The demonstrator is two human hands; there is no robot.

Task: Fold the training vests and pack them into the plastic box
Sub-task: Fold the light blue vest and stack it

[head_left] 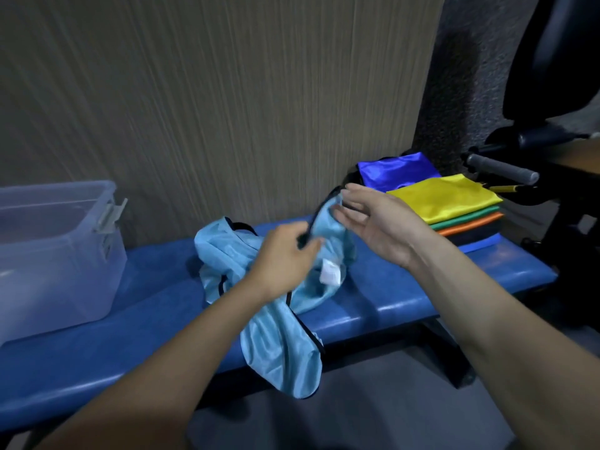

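Note:
A crumpled light blue training vest (279, 339) with dark trim lies on the blue bench (406, 280), one end hanging over the front edge. My left hand (282, 258) pinches the vest's dark-edged strap near its middle and lifts it. My right hand (376, 222) is just right of the raised strap, fingers straight and spread, fingertips at the fabric's upper edge. A white label shows on the vest below my hands. A clear plastic box (55, 251) stands on the bench at the left, its inside looking empty.
A stack of vests (451, 203) sits at the bench's right end: yellow on top, green and orange beneath, a royal blue one behind. Dark gym equipment with a grey handle (500, 168) stands at the far right. A wood-grain wall panel rises behind the bench.

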